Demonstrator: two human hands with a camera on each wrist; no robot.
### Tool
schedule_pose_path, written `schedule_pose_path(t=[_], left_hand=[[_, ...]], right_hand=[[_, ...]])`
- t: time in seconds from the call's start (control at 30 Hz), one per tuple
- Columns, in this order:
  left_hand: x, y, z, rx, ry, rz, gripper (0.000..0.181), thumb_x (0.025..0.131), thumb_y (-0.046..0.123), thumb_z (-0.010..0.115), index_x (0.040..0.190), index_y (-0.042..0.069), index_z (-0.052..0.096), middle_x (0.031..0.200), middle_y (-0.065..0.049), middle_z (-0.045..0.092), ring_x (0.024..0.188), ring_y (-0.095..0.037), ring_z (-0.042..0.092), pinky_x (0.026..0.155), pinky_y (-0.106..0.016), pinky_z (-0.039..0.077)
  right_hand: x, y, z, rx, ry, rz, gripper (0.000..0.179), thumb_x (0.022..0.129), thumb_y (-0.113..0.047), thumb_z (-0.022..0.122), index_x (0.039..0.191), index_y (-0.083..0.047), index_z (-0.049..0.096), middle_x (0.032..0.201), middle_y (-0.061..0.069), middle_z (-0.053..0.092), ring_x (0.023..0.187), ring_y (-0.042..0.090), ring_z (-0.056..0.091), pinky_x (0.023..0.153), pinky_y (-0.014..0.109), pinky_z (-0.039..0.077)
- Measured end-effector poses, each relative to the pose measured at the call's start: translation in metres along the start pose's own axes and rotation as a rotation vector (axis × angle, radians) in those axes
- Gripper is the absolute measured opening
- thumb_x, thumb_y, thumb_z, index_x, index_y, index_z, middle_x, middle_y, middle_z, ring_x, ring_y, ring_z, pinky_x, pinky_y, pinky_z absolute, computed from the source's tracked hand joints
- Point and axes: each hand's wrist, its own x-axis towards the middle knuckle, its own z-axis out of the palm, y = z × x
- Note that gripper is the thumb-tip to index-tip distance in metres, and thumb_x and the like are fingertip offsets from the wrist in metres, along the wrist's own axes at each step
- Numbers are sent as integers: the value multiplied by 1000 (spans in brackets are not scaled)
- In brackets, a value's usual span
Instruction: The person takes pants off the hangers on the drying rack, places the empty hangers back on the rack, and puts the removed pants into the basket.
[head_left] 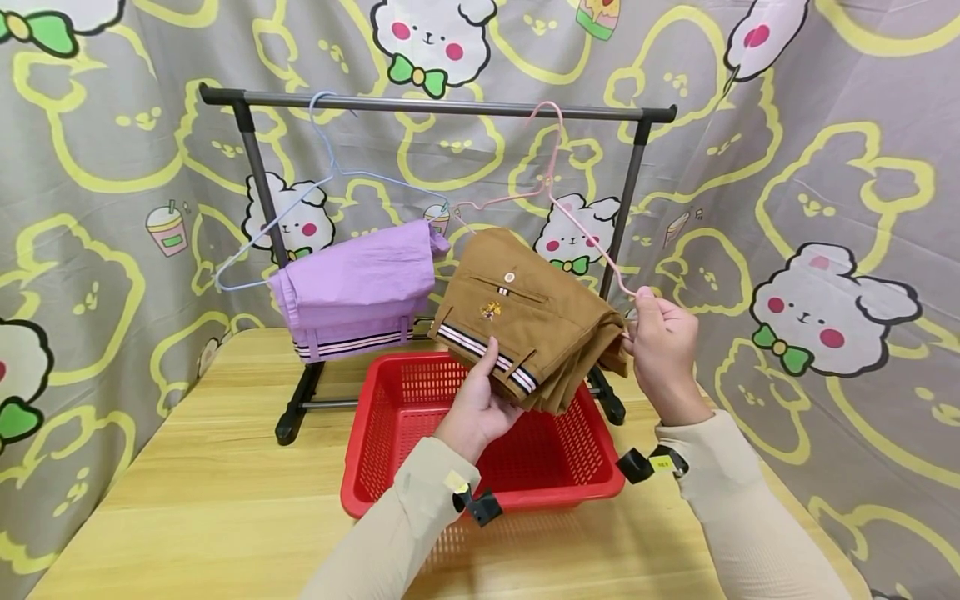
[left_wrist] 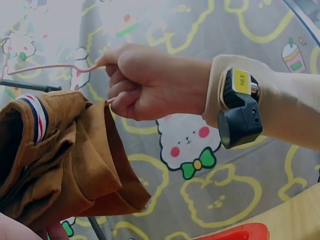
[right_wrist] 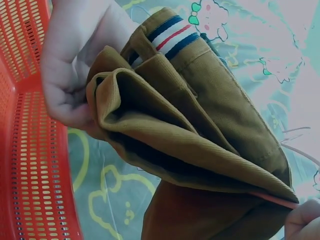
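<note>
Brown folded trousers [head_left: 536, 304] with a striped waistband hang over the lower bar of a pink wire hanger [head_left: 588, 237]. My left hand [head_left: 480, 412] holds them at the waistband, thumb on the front and fingers underneath. At the hanger's right-hand corner, my right hand [head_left: 666, 346] grips the wire; the left wrist view shows its curled fingers [left_wrist: 125, 97]. In the right wrist view the pink bar [right_wrist: 272, 199] runs inside the trousers' fold. The hanger's hook sits on the rack's rail [head_left: 442, 106]. To the left, purple folded trousers [head_left: 356, 283] hang on a blue hanger [head_left: 277, 221].
A red perforated basket [head_left: 352, 450] stands on the wooden table [head_left: 202, 492], below the brown trousers and in front of the rack. The rack's dark feet [head_left: 288, 429] rest on the tabletop. Patterned curtains [head_left: 795, 192] surround the table behind and at both sides.
</note>
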Motion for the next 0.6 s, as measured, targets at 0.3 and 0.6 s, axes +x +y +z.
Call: schedule_pose_path(t=[0.3, 0.6], left_hand=[[1, 1, 0, -91, -46, 1, 43, 93, 42, 62, 123, 12, 52, 112, -4, 63, 117, -20, 53, 97, -36, 42], [3, 2, 1, -96, -63, 52, 46, 93, 47, 59, 119, 11, 52, 104, -2, 65, 98, -16, 62, 87, -31, 49]], right_hand=[[0, 2, -2, -9, 6, 3, 49, 101, -16, 50, 55, -5, 38, 40, -2, 28, 34, 6, 26, 36, 19, 21], [0, 4, -3, -12, 5, 7, 50, 101, -17, 50, 55, -6, 35, 40, -2, 27, 35, 6, 23, 37, 21, 19]])
